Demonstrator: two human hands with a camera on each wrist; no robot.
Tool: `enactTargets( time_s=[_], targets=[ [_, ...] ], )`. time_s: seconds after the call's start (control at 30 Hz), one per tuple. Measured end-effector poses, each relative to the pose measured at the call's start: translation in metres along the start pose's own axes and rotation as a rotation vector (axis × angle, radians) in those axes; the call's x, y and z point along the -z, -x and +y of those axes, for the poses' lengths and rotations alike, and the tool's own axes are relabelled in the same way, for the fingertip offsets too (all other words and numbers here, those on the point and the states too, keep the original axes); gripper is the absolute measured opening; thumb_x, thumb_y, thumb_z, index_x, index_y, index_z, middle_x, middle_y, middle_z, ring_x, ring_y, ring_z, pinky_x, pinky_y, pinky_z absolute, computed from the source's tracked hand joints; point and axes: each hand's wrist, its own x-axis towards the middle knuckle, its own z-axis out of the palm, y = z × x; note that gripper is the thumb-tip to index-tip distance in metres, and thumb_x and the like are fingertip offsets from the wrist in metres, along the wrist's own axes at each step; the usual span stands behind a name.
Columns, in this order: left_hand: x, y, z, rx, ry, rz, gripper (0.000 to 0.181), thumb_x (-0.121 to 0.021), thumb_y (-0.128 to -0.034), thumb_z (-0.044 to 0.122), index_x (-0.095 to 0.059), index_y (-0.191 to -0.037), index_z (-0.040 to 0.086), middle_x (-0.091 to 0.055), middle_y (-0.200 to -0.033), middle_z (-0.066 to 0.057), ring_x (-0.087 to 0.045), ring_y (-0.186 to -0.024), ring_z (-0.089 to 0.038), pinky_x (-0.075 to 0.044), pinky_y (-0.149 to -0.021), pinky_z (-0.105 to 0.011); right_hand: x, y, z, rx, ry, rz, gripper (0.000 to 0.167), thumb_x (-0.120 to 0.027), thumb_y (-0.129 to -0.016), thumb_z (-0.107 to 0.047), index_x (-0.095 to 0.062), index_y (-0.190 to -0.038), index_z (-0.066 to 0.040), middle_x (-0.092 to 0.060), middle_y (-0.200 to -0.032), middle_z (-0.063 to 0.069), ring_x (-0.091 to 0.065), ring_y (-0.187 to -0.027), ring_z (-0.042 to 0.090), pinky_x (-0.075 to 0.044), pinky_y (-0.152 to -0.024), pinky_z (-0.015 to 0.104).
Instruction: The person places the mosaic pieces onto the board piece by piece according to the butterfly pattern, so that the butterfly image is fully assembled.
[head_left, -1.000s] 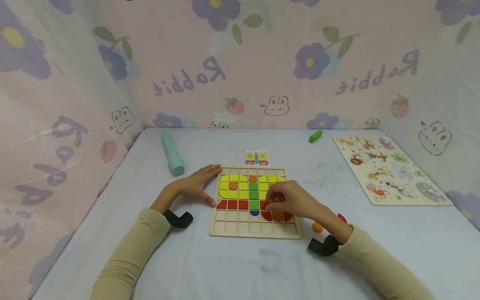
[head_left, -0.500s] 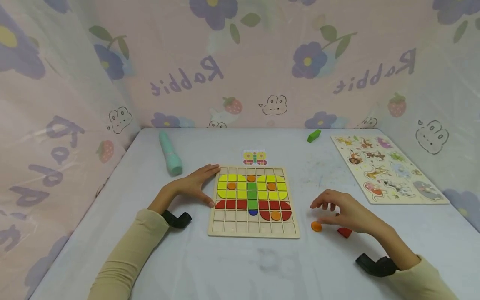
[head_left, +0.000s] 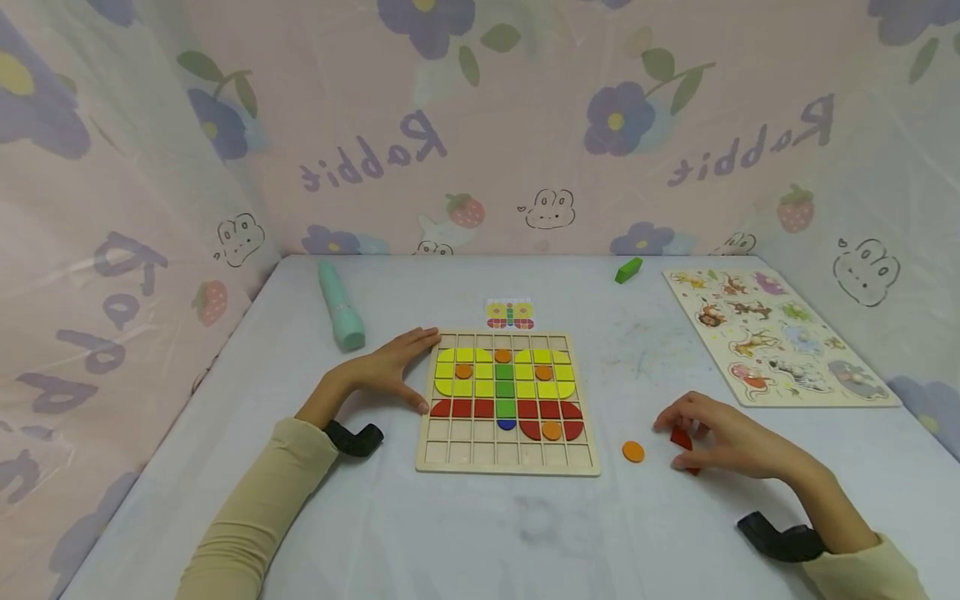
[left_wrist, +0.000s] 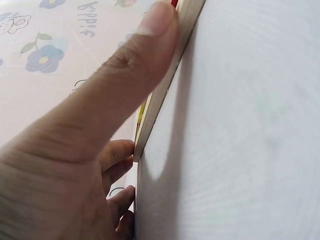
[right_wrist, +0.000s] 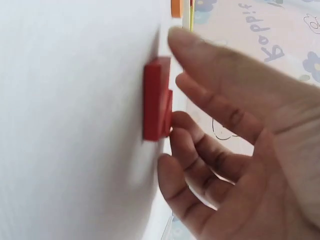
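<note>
A wooden grid board [head_left: 465, 456] lies in the middle of the table, with yellow, red, green, orange and blue pieces forming a pattern in its cells. My left hand [head_left: 387, 369] rests against its left edge, thumb and fingers spread along the side; the left wrist view shows the thumb [left_wrist: 125, 65] at the wooden rim. Right of the board, my right hand [head_left: 731, 437] hovers over red pieces [right_wrist: 152, 102] on the table. Its thumb and fingers are apart around them, with no pinch visible. An orange disc [head_left: 633, 452] lies between that hand and the board.
Behind the board is a small pattern card [head_left: 510, 314]. A mint-green flashlight-shaped object [head_left: 341, 308] lies at the back left. A green piece [head_left: 628, 271] sits at the back, and an animal puzzle board [head_left: 776, 337] at the right. Floral cloth walls surround the table.
My right hand has left the board's right side and moved right, past the orange disc, to the red pieces. The left hand stays at the board's edge.
</note>
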Motion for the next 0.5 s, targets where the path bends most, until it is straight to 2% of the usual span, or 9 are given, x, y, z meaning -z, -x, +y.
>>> enactTargets(
  time_s=[0.07, 0.17, 0.27, 0.33, 0.5],
  targets=[
    [0.000, 0.000, 0.000, -0.003, 0.002, 0.002, 0.113, -0.081, -0.0653, 0.049, -0.017, -0.149, 0.007, -0.011, -0.156, -0.009, -0.002, -0.143, -0.032, -0.009, -0.113, -0.054, 0.002, 0.002, 0.002, 0.026, -0.009, 0.004, 0.034, -0.078, -0.076, -0.024, -0.062, -0.106, -0.018, -0.055, -0.094, -0.007, -0.048, -0.079, 0.006, -0.046, -0.066, 0.022],
    [0.000, 0.000, 0.000, 0.002, 0.004, -0.002, 0.113, -0.081, -0.0651, 0.049, -0.017, -0.150, 0.009, -0.010, -0.156, -0.008, -0.002, -0.143, -0.031, -0.008, -0.113, -0.052, 0.005, 0.005, 0.006, 0.096, -0.046, 0.004, 0.032, -0.072, -0.080, -0.005, -0.061, -0.108, -0.016, -0.057, -0.099, -0.004, -0.048, -0.082, 0.008, -0.046, -0.067, 0.022],
    [0.000, -0.001, -0.001, 0.001, -0.002, -0.001, 0.113, -0.080, -0.0654, 0.049, -0.017, -0.150, 0.009, -0.010, -0.156, -0.008, -0.002, -0.143, -0.031, -0.008, -0.113, -0.052, 0.008, 0.006, 0.013, 0.157, -0.086, -0.010, 0.039, -0.064, -0.079, 0.011, -0.060, -0.110, -0.013, -0.056, -0.103, 0.000, -0.048, -0.084, 0.009, -0.046, -0.067, 0.023],
    [-0.001, -0.001, -0.001, 0.005, 0.002, -0.001, 0.112, -0.080, -0.0654, 0.049, -0.018, -0.150, 0.009, -0.010, -0.156, -0.008, -0.001, -0.143, -0.031, -0.008, -0.113, -0.052, 0.008, 0.006, 0.017, 0.174, -0.105, -0.019, 0.039, -0.063, -0.080, 0.012, -0.060, -0.110, -0.013, -0.056, -0.105, 0.001, -0.048, -0.084, 0.009, -0.045, -0.066, 0.023],
    [-0.001, -0.001, 0.000, 0.010, 0.009, -0.002, 0.112, -0.081, -0.0655, 0.048, -0.018, -0.149, 0.008, -0.011, -0.156, -0.009, -0.002, -0.143, -0.032, -0.008, -0.113, -0.053, 0.005, 0.002, 0.021, 0.147, -0.096, -0.014, 0.031, -0.069, -0.080, 0.001, -0.060, -0.106, -0.014, -0.058, -0.096, -0.004, -0.048, -0.079, 0.008, -0.043, -0.062, 0.024]
  ],
)
